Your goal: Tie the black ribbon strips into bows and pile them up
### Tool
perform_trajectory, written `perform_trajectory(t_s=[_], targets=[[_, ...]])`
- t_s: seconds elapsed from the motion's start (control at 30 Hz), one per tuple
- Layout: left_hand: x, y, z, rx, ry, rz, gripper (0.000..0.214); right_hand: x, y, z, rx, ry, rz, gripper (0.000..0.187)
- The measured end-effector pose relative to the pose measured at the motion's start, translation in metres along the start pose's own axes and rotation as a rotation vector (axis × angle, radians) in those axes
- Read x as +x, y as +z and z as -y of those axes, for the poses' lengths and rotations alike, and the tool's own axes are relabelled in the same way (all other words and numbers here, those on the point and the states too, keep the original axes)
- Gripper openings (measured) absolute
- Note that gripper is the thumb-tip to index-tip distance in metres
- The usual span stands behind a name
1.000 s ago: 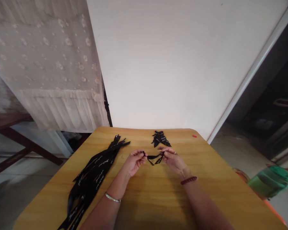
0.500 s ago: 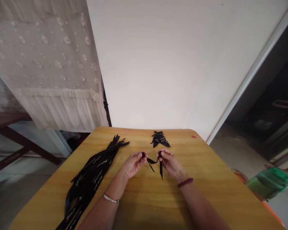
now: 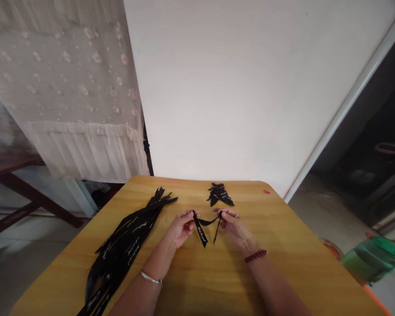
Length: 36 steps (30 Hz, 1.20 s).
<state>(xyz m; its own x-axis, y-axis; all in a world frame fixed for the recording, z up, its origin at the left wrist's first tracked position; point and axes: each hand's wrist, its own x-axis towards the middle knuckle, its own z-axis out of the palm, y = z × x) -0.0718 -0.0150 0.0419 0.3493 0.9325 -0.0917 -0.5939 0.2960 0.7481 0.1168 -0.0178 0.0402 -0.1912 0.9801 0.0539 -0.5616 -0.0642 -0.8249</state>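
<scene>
- Big white wall (image 3: 237,87) fills the top of the view, pale metal-looking edge strip running down its right side
- Sheer dotted curtain (image 3: 62,87) hangs to the left of the wall, dark wooden frame (image 3: 16,184) below it
- Yellow wood-grain table (image 3: 292,259) in front of me, everything below sits on it
- Long pile of black ribbons with white script (image 3: 125,250) lies on the table's left side, just left of my left hand, not touching it
- Smaller pile of the same black ribbon (image 3: 220,194) near the far edge, straight ahead of my hands
- Blurry green plastic item (image 3: 371,259) on the floor off the right side of the table, can't tell what it is
- My left hand (image 3: 182,228) clenched, thumb and fingers pinching one part of a short black ribbon (image 3: 201,232)
- My right hand (image 3: 235,229) also clenched, pinching another part of that ribbon
- Ribbon is held over the middle of the table between my hands, taut stretch across, two tails hanging down, wider one on the left
- Thin metal bangle (image 3: 150,277) on my left wrist, dark red beaded band (image 3: 255,256) on my right
- Tiny red bit (image 3: 266,192) near the table's far right corner
</scene>
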Motion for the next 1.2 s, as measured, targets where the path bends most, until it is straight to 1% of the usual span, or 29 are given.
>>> perform_trajectory(t_s=[0.07,0.17,0.27,0.43,0.6,0.7,0.77,0.9,1.03,1.1,1.2], targets=[[0.0003,-0.0012,0.0007,-0.008,0.014,0.002,0.012,0.0017,-0.0012,-0.0002,-0.006,-0.022,-0.019,0.005],[0.0009,-0.0016,0.0027,-0.041,-0.007,0.007,0.011,0.0040,-0.0023,-0.0011,0.026,-0.042,-0.027,0.004],[0.0012,-0.0002,0.0050,-0.063,-0.035,0.014,0.011,0.0044,-0.0024,-0.0016,0.058,-0.040,0.000,0.005],[0.0014,0.0005,0.0064,-0.087,-0.062,-0.018,0.013,0.0028,-0.0029,-0.0022,0.097,-0.037,0.029,0.007],[0.0026,-0.0013,0.0052,-0.161,-0.049,0.014,0.008,0.0024,-0.0039,-0.0036,0.115,0.008,0.030,0.008],[0.0029,-0.0015,0.0053,-0.205,-0.058,0.005,0.013,0.0024,-0.0033,-0.0034,0.144,0.032,0.039,0.007],[0.0032,-0.0016,0.0060,-0.230,-0.054,0.000,0.016,0.0024,-0.0031,-0.0029,0.154,0.039,0.046,0.010],[0.0042,-0.0025,0.0074,-0.264,-0.040,-0.018,0.011,0.0026,-0.0043,-0.0026,0.164,0.079,0.065,0.019],[0.0037,-0.0029,0.0062,-0.254,-0.050,-0.045,0.006,0.0016,-0.0052,-0.0032,0.164,0.091,0.056,0.011],[0.0023,-0.0023,0.0050,-0.212,-0.052,-0.021,0.005,0.0003,-0.0050,-0.0035,0.154,0.078,0.068,0.007],[-0.0004,-0.0006,0.0034,-0.131,-0.040,0.035,0.009,-0.0019,-0.0048,-0.0037,0.155,0.058,0.096,0.008]])
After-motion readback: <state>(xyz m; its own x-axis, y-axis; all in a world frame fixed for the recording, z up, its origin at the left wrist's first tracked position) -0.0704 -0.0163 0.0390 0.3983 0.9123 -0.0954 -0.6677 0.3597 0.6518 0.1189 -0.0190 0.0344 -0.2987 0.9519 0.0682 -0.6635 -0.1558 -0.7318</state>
